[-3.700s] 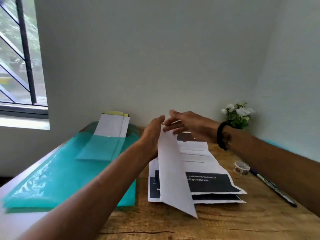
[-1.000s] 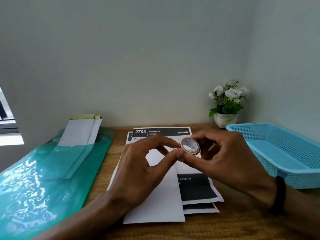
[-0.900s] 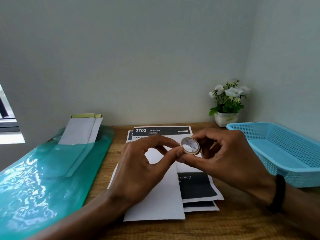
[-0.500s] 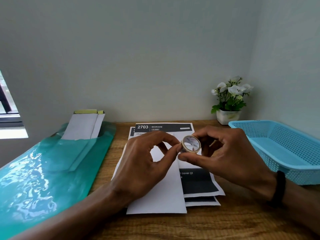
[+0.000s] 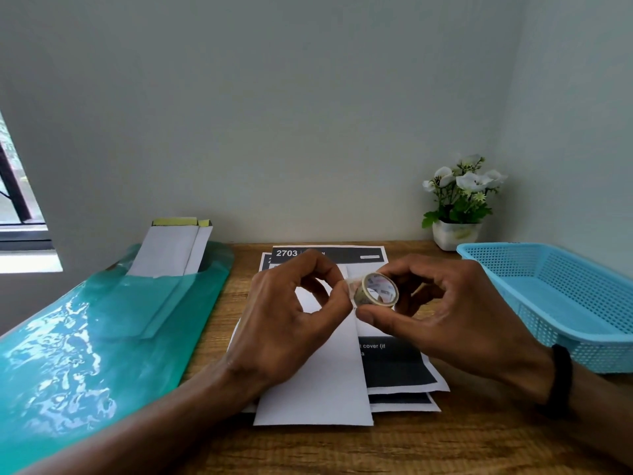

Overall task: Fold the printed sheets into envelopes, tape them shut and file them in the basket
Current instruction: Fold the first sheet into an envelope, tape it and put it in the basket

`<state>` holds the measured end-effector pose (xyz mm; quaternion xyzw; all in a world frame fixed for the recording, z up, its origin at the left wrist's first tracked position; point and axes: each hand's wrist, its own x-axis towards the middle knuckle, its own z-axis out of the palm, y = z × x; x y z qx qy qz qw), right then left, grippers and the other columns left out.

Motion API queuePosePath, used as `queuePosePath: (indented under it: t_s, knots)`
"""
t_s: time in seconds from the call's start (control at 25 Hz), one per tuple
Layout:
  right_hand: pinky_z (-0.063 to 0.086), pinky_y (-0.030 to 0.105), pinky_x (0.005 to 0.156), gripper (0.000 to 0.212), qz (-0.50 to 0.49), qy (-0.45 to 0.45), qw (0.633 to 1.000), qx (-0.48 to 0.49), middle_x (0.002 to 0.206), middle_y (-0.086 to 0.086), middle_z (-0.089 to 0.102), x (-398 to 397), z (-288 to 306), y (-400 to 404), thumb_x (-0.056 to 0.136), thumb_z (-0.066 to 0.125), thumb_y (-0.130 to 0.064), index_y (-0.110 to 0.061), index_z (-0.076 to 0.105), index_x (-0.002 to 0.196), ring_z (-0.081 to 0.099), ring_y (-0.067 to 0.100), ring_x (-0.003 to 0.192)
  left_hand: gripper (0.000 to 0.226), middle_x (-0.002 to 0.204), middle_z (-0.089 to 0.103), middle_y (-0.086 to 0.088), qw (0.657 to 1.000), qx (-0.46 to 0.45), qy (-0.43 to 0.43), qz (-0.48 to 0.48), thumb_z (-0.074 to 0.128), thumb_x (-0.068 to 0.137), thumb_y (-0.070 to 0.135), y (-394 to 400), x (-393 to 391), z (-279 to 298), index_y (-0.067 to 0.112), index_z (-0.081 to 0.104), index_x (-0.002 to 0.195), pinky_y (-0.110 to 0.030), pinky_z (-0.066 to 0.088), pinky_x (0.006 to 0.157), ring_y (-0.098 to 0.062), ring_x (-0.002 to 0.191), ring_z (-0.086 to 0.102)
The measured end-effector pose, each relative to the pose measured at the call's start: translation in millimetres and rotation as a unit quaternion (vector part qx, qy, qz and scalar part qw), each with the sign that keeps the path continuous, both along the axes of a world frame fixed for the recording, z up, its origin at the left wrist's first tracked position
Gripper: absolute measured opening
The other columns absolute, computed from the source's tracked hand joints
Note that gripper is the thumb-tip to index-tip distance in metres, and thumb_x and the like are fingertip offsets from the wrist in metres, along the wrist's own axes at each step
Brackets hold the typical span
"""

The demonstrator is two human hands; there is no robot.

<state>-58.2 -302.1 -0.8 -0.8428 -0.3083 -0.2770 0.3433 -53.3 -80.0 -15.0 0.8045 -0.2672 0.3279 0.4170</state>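
A small roll of clear tape (image 5: 376,290) is held above the papers by my right hand (image 5: 442,313), thumb below and fingers above. My left hand (image 5: 291,323) pinches the loose tape end at the roll's left side. Beneath both hands lies a white folded sheet (image 5: 318,389), long and narrow, on top of a stack of printed sheets (image 5: 394,368) with black panels and the heading "2703". A light blue mesh basket (image 5: 561,303) stands at the right, with nothing visible in it.
A teal plastic folder (image 5: 85,344) covers the desk's left side, with white envelopes (image 5: 168,250) sticking out of its pocket. A small white pot of flowers (image 5: 457,207) stands in the back right corner. The wooden desk (image 5: 428,447) meets walls at back and right.
Earlier, both hands held the folded sheet upright; it now lies flat on the stack. My right hand has taken up the tape roll, and my left fingers have started peeling its end.
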Motion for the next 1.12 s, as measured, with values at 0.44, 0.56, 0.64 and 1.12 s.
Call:
queuePosePath:
  t_s: [0.44,0.56,0.64,1.12]
  knots:
    - [0.06,0.016,0.074,0.047,-0.039,0.002,0.999,0.004,0.101,-0.032,0.067,7,-2,-6,0.076,0.084,-0.048,-0.042,0.064,0.118,0.068,-0.003,0.095,0.015,0.083,0.067,0.023,0.998,-0.036,0.014,0.045,0.078,0.09,0.027,6,14,-3,0.032,0.063,0.087,-0.009,0.055,0.068,0.004,0.084,0.068]
    - [0.061,0.022,0.08,0.057,-0.129,0.002,0.991,-0.039,0.108,-0.02,0.07,13,3,-17,0.083,0.076,-0.051,-0.039,0.056,0.135,0.07,0.004,0.089,0.01,0.085,0.069,0.022,0.998,-0.041,0.006,0.049,0.077,0.091,0.028,6,15,-2,0.028,0.067,0.09,-0.015,0.057,0.07,-0.001,0.083,0.07]
    - [0.059,0.033,0.092,0.057,-0.23,0.037,0.963,-0.132,0.117,-0.009,0.071,18,6,-27,0.088,0.073,-0.05,-0.037,0.053,0.139,0.068,0.011,0.097,0.008,0.086,0.07,0.022,0.998,-0.006,-0.023,0.054,0.076,0.092,0.031,8,12,0,0.028,0.068,0.092,-0.019,0.057,0.07,-0.003,0.082,0.07]
    - [0.056,0.028,0.087,0.034,-0.17,0.03,0.984,-0.052,0.115,-0.009,0.073,1,16,-15,0.1,0.054,-0.049,-0.028,0.067,0.124,0.067,0.009,0.102,0.015,0.085,0.074,-0.003,0.909,0.303,-0.288,-0.004,0.061,0.106,0.024,28,18,14,0.017,0.065,0.118,-0.042,0.06,0.07,-0.026,0.069,0.068]
